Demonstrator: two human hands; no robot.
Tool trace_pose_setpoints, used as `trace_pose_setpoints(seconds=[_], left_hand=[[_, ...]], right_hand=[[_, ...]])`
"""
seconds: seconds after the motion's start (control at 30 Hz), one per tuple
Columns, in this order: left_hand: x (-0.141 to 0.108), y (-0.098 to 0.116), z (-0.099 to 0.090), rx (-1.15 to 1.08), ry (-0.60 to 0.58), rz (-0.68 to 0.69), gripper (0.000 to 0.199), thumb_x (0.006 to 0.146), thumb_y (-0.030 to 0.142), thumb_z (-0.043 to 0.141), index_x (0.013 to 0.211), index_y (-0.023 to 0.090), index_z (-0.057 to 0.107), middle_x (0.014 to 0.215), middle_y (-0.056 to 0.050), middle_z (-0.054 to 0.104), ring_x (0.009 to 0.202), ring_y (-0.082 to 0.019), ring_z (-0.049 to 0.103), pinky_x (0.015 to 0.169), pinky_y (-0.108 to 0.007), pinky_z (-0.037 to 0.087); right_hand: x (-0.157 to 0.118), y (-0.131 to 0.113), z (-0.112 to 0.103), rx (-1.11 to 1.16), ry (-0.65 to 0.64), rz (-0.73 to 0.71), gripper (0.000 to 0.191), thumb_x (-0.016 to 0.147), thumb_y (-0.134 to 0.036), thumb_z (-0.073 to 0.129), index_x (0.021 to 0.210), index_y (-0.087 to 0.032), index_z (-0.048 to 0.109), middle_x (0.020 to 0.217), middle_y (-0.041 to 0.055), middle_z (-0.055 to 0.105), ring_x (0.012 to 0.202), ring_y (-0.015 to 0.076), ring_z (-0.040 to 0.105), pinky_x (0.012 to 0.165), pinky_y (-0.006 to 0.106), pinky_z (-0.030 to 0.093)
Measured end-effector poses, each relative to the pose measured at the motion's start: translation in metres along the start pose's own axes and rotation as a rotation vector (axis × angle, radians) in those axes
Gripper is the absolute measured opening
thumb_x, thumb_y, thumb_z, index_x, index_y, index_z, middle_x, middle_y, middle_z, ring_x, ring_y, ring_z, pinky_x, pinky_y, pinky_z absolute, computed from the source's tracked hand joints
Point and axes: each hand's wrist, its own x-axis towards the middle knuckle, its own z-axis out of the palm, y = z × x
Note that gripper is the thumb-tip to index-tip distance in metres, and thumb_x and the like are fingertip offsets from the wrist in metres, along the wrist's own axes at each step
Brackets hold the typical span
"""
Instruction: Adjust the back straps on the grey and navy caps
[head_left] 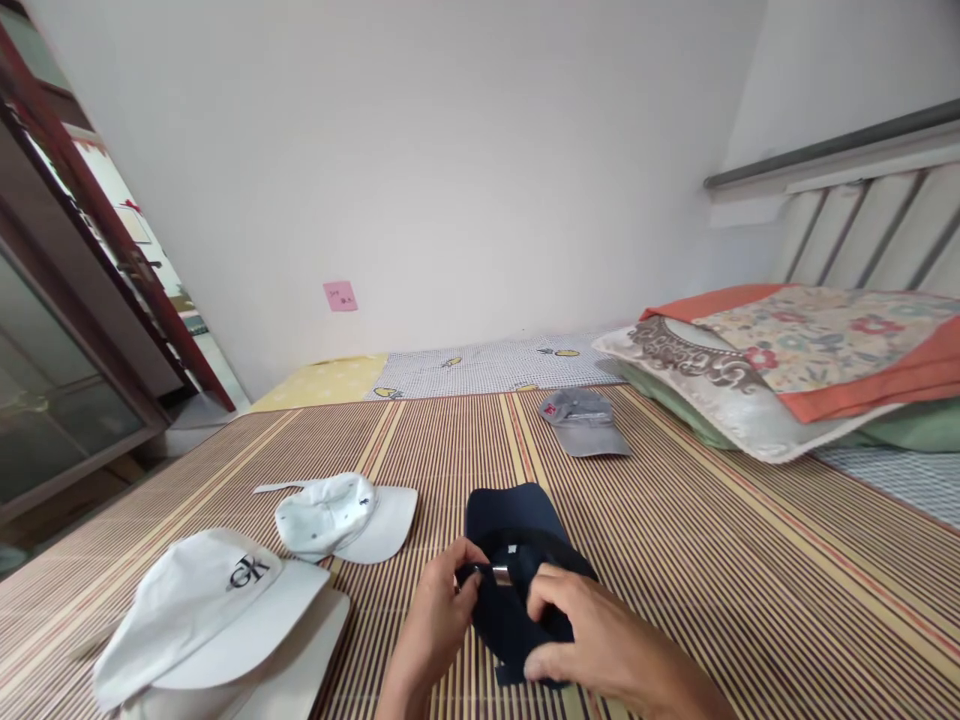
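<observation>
A dark navy baseball cap (517,508) lies on the striped mat right in front of me, its brim pointing away and its inside partly showing. My left hand (437,600) pinches the cap's left edge near a small shiny metal piece (501,574), perhaps a strap buckle. On the right side, my right hand (589,625) has its fingers curled over the cap's edge and its thumb low by the near rim. Inside the cap is a small white label (513,549). Part of the cap is hidden under my fingers.
Left of the hands are a white cap with dark letters (217,600), resting on another pale cap (311,650), and a smaller white cap (337,515). A grey cap (581,418) lies farther back. Pillows (750,420) sit at right, against a wall (480,200) behind.
</observation>
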Motion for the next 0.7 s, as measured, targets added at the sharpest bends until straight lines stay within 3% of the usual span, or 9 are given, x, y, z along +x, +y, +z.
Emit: trace_pose_setpoints(seconds=[0.07,0.17,0.33,0.47,0.53,0.7], left_hand=[[0.001,-0.001,-0.002,-0.060,0.013,-0.017,0.012,0.087,0.023,0.055,0.094,0.021,0.066,0.083,-0.001,0.062,0.064,-0.016,0.051,0.056,-0.026,0.038],[0.002,-0.001,-0.010,-0.130,0.009,-0.011,0.014,0.088,0.030,0.060,0.096,0.020,0.068,0.082,-0.001,0.062,0.061,-0.014,0.048,0.054,-0.025,0.037],[0.000,-0.001,-0.028,-0.287,-0.105,0.013,0.029,0.087,0.045,0.069,0.094,0.018,0.071,0.076,0.001,0.058,0.066,-0.014,0.047,0.059,-0.024,0.037],[-0.001,-0.009,-0.029,-0.377,-0.139,-0.035,0.036,0.080,0.049,0.080,0.095,0.018,0.068,0.077,0.002,0.056,0.069,-0.014,0.048,0.063,-0.025,0.037],[0.000,-0.011,-0.028,-0.390,-0.116,-0.051,0.036,0.077,0.048,0.083,0.090,0.019,0.064,0.074,0.004,0.055,0.066,-0.013,0.046,0.062,-0.025,0.035],[-0.001,-0.002,-0.027,-0.316,-0.127,-0.034,0.036,0.081,0.051,0.080,0.086,0.020,0.063,0.075,0.002,0.054,0.067,-0.013,0.044,0.062,-0.026,0.033]], right_hand=[[-0.003,-0.006,0.001,-0.026,-0.007,-0.002,0.037,0.065,-0.014,0.085,0.089,-0.023,0.058,0.107,0.0012,0.063,0.099,0.0236,0.063,0.083,0.034,0.042],[-0.004,-0.010,0.005,-0.055,0.029,-0.008,0.040,0.064,-0.005,0.075,0.093,-0.024,0.054,0.108,0.0014,0.063,0.096,0.0224,0.063,0.080,0.034,0.041],[-0.006,-0.012,0.009,-0.041,0.055,0.019,0.019,0.081,-0.009,0.064,0.088,-0.024,0.056,0.091,0.0033,0.069,0.087,0.0237,0.065,0.076,0.036,0.041],[-0.012,-0.019,0.002,0.077,0.055,-0.065,0.012,0.090,-0.015,0.059,0.084,-0.025,0.058,0.081,0.0009,0.068,0.077,0.0197,0.064,0.069,0.033,0.041],[-0.015,-0.020,-0.003,0.187,0.021,-0.103,0.012,0.092,-0.017,0.058,0.083,-0.025,0.058,0.081,0.0004,0.069,0.078,0.0187,0.066,0.070,0.032,0.044],[-0.017,-0.014,-0.009,0.743,-0.143,-0.215,0.011,0.100,-0.034,0.062,0.099,-0.023,0.059,0.095,0.0063,0.078,0.088,0.0213,0.076,0.080,0.035,0.057]])
